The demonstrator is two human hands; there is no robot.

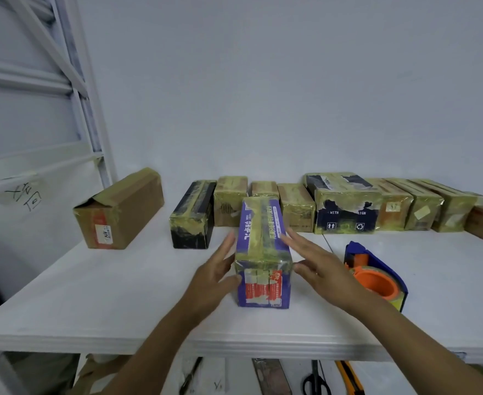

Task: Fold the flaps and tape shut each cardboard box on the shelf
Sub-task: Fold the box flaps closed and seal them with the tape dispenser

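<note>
A long purple box, its top covered in yellowish tape, lies on the white shelf with one end toward me. My left hand is against its left side with straight fingers, thumb at the near left corner. My right hand is flat along its right side, fingers spread. A blue tape dispenser with an orange roll stands just right of my right hand. A row of taped boxes lines the back wall, among them a black one.
A larger brown box with a raised flap lies at the back left near the white rack frame. On the lower level under the shelf edge lie scissors, a yellow utility knife and other tools.
</note>
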